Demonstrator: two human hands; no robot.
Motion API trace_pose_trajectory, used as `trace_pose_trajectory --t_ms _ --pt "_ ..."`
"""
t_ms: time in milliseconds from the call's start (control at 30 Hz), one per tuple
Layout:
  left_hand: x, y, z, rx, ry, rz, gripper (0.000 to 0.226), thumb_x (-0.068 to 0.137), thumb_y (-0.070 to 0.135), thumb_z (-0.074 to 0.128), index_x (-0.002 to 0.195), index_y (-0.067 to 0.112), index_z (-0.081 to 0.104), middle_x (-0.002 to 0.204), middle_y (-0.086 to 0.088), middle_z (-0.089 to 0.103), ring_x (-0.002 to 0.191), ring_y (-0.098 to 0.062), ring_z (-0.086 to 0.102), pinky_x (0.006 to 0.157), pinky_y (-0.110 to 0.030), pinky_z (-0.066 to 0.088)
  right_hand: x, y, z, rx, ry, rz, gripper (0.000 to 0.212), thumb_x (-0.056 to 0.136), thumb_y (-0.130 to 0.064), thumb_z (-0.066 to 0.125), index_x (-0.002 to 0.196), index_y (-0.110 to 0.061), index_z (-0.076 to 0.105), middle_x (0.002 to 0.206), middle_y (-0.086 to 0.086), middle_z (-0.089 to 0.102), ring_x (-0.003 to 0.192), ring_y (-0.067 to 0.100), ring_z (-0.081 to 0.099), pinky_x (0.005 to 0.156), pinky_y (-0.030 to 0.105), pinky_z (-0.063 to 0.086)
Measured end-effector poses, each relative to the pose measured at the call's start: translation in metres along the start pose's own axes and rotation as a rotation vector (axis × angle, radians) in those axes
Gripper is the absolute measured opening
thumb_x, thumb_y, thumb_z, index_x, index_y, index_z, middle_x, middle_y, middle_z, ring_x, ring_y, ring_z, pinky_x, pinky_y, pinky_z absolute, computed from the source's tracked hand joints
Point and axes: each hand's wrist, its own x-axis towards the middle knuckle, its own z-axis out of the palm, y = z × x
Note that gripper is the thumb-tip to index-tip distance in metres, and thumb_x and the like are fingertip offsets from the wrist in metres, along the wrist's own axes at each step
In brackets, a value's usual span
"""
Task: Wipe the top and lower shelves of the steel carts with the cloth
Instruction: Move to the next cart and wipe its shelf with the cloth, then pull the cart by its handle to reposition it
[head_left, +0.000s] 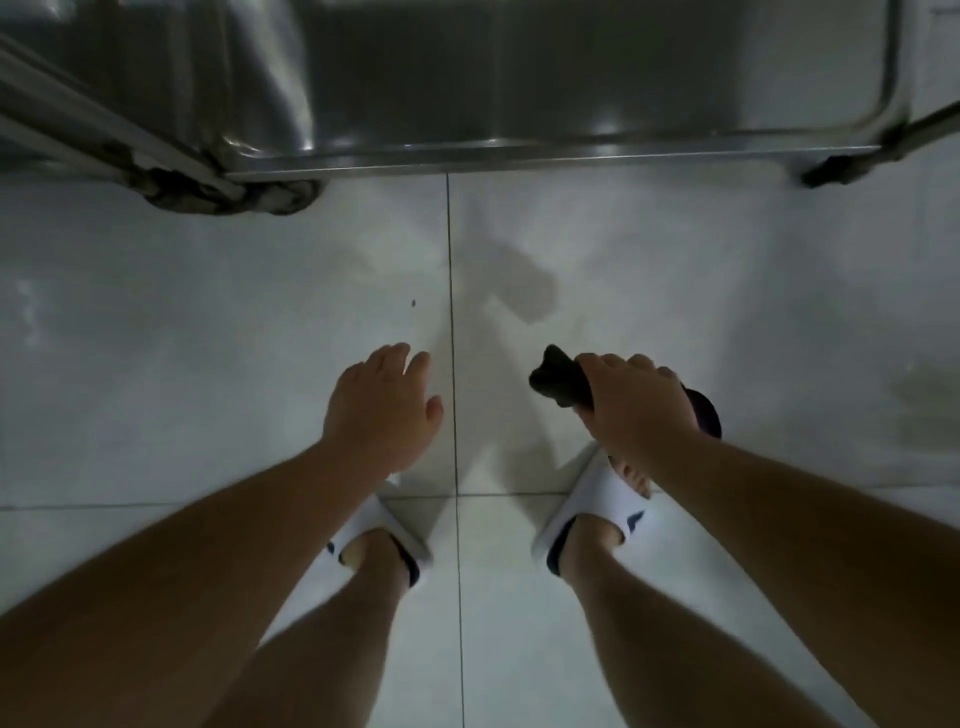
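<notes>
The steel cart's lower shelf (519, 93) spans the top of the head view, its front rim running left to right just above the floor. My right hand (634, 400) hangs over the floor in front of it and grips a dark cloth (558, 379), which sticks out to the left of the fist and shows again at the right. My left hand (382, 405) hangs beside it with relaxed fingers and holds nothing. Both hands are well short of the shelf.
A dark caster (234, 195) sits under the shelf's left corner and another caster (836, 169) at the right. Cart legs (104, 124) slant in from the left. White floor tiles (208, 338) lie below. My feet in white slippers (592, 514) stand under my hands.
</notes>
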Motion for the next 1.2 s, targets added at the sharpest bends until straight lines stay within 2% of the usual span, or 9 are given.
trace_pose_trajectory --t_ms 100,233,333,567,700,833,967,1100,1200 --pt "-0.046 0.014 -0.039 0.03 -0.092 -0.001 0.06 0.105 0.051 0.038 0.155 0.019 0.039 0.159 -0.007 0.043 0.142 -0.027 0.045 0.107 -0.044 0.046 -0.053 -0.003 -0.038 0.059 -0.043 0.085 0.026 0.103 -0.042 0.052 0.12 -0.022 0.051 0.107 -0.001 0.062 0.095 0.024 0.055 0.087 0.043 0.047" --pt "-0.113 0.038 -0.118 -0.002 -0.068 -0.006 0.055 0.105 0.05 0.037 0.149 0.017 0.045 0.147 -0.006 0.053 0.129 -0.026 0.054 0.098 -0.041 0.048 -0.125 -0.012 -0.108 0.069 -0.099 0.11 0.026 0.103 -0.042 0.051 0.121 -0.022 0.051 0.106 -0.002 0.062 0.097 0.024 0.057 0.086 0.041 0.047" --pt "-0.164 0.048 -0.181 -0.049 -0.088 -0.035 0.054 0.106 0.049 0.033 0.15 0.019 0.043 0.145 -0.005 0.052 0.127 -0.026 0.053 0.096 -0.042 0.046 -0.179 -0.02 -0.169 0.031 -0.131 0.081 0.03 0.104 -0.049 0.049 0.121 -0.024 0.049 0.109 -0.003 0.061 0.099 0.023 0.056 0.087 0.039 0.046" --pt "-0.277 0.057 -0.313 -0.143 0.043 -0.099 0.046 0.105 0.046 0.035 0.14 0.021 0.051 0.129 -0.002 0.059 0.116 -0.023 0.056 0.089 -0.039 0.044 -0.278 -0.039 -0.311 0.027 -0.051 0.035 0.03 0.1 -0.051 0.054 0.118 -0.027 0.053 0.106 -0.005 0.062 0.094 0.022 0.055 0.079 0.038 0.043" --pt "-0.326 0.055 -0.372 -0.144 0.077 -0.049 0.049 0.107 0.048 0.032 0.146 0.022 0.046 0.136 -0.002 0.057 0.121 -0.023 0.054 0.094 -0.04 0.044 -0.319 -0.058 -0.371 -0.062 0.018 0.033 0.029 0.1 -0.049 0.054 0.12 -0.028 0.051 0.109 -0.005 0.061 0.095 0.021 0.053 0.077 0.038 0.038" --pt "-0.363 0.046 -0.434 -0.128 0.177 0.032 0.05 0.109 0.049 0.028 0.146 0.022 0.047 0.139 -0.001 0.057 0.122 -0.023 0.055 0.098 -0.041 0.046 -0.363 -0.084 -0.432 -0.037 0.132 0.015 0.03 0.1 -0.05 0.053 0.122 -0.029 0.05 0.112 -0.004 0.061 0.102 0.023 0.055 0.079 0.039 0.037" --pt "-0.39 0.045 -0.493 -0.147 0.31 0.121 0.051 0.109 0.051 0.031 0.149 0.023 0.047 0.141 0.0 0.057 0.125 -0.024 0.055 0.1 -0.041 0.046 -0.41 -0.093 -0.481 0.06 0.232 0.101 0.03 0.1 -0.049 0.055 0.123 -0.03 0.051 0.115 -0.004 0.062 0.104 0.024 0.056 0.083 0.04 0.042" --pt "-0.399 0.058 -0.535 -0.155 0.351 0.199 0.051 0.109 0.05 0.032 0.15 0.023 0.046 0.144 -0.002 0.056 0.129 -0.025 0.053 0.105 -0.044 0.046 -0.451 -0.086 -0.503 0.096 0.293 0.206 0.034 0.1 -0.049 0.056 0.128 -0.03 0.052 0.121 -0.003 0.063 0.111 0.025 0.057 0.092 0.043 0.046" --pt "-0.402 0.087 -0.561 -0.128 0.385 0.276 0.048 0.109 0.049 0.034 0.147 0.023 0.048 0.141 -0.002 0.058 0.127 -0.025 0.054 0.101 -0.04 0.045 -0.488 -0.062 -0.517 0.18 0.324 0.282 0.037 0.099 -0.05 0.057 0.13 -0.032 0.052 0.12 -0.004 0.064 0.11 0.024 0.058 0.094 0.043 0.047"
